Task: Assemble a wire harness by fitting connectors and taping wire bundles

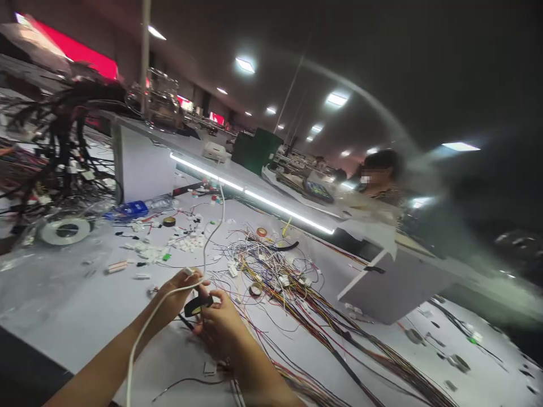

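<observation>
Near the front of the white table, my left hand [180, 288] and my right hand [223, 325] are close together. A roll of black tape [193, 307] sits between them, pinched by the fingers of my right hand. The fingers of my left hand are closed at the top of the roll; what they grip is too small to make out. A white cable [146, 328] passes in front of my left wrist. Beside my right hand lies a long bundle of coloured wires [305, 305].
Small white connectors [146, 251] and another tape roll [168, 221] lie beyond my hands. A large white reel [65, 231] is at the left, near a blue-labelled bottle [133, 210]. A lit shelf edge [288, 211] crosses the back. A person [382, 175] is at the far right.
</observation>
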`<state>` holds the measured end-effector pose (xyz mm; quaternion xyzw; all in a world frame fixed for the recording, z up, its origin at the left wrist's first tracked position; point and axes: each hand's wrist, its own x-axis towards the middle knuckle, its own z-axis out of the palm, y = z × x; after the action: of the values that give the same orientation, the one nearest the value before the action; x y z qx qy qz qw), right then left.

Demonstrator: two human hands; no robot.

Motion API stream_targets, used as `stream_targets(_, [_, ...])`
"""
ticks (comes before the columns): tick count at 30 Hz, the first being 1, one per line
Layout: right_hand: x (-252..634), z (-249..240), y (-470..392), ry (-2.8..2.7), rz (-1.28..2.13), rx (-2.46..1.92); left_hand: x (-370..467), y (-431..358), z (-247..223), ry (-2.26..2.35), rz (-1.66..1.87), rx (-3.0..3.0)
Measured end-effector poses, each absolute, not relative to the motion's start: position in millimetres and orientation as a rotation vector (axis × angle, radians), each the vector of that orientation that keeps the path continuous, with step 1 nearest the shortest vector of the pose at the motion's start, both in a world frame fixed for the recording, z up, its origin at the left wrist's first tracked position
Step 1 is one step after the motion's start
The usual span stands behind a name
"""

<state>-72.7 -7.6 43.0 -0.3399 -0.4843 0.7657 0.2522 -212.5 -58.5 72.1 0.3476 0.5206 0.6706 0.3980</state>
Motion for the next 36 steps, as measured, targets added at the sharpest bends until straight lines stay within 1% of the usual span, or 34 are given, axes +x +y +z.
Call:
stream_targets(3, [-69.4,44.7,-18.7,-1.438,1.902,-0.866,-218.1,-55.5,77.9,1.561,1.510,1.180])
stream_targets(5, [-67.5,44.3,-25.2,-1.735,1.640,-0.762,-222.0,-54.7,79.0,1.643,1.452,1.258])
stream_targets(7, [-68.0,42.6,-29.7,-2.034,1.284,-0.624,-225.2,-53.8,77.2,1.614,1.453,1.183])
stream_targets(9, [-69.9,41.0,-32.2,-2.174,0.961,-0.529,-228.1,-52.7,72.5,1.541,1.500,1.018])
stream_targets(11, [-70.5,40.8,-32.3,-2.153,0.852,-0.522,-229.8,-52.2,65.7,1.486,1.571,0.865])
stream_targets(13, [-68.7,42.1,-30.0,-2.031,0.959,-0.573,-228.3,-53.1,57.1,1.469,1.650,0.766])
stream_targets(16, [-63.6,45.1,-24.3,-1.810,1.242,-0.716,-217.3,-57.0,43.3,1.417,1.727,0.653])
stream_targets(20, [-58.1,44.9,-19.1,-1.610,1.485,-0.758,-196.7,-65.3,33.2,1.269,1.597,0.618])
stream_targets(22, [-55.3,42.0,-16.8,-1.453,1.691,-0.742,-191.0,-70.1,35.8,1.231,1.579,0.628])
stream_targets(25, [-52.7,37.0,-10.6,-1.120,2.070,-0.838,-190.0,-75.6,48.4,1.170,1.554,0.786])
stream_targets(28, [-54.9,36.4,-5.3,-1.021,2.266,-0.909,-194.7,-74.6,66.4,1.206,1.388,1.127])
stream_targets(30, [-56.7,37.9,-6.5,-1.142,2.257,-0.873,-199.5,-69.1,77.9,1.338,1.210,1.420])
stream_targets(31, [-56.6,38.4,-8.7,-1.218,2.188,-0.862,-202.2,-65.2,82.8,1.409,1.125,1.537])
stream_targets(33, [-53.8,37.1,-15.1,-1.372,1.942,-0.853,-207.3,-57.2,90.3,1.521,1.021,1.652])
stream_targets(36, [-47.4,30.9,-23.9,-1.587,1.521,-0.753,-213.1,-48.8,95.0,1.598,1.000,1.569])
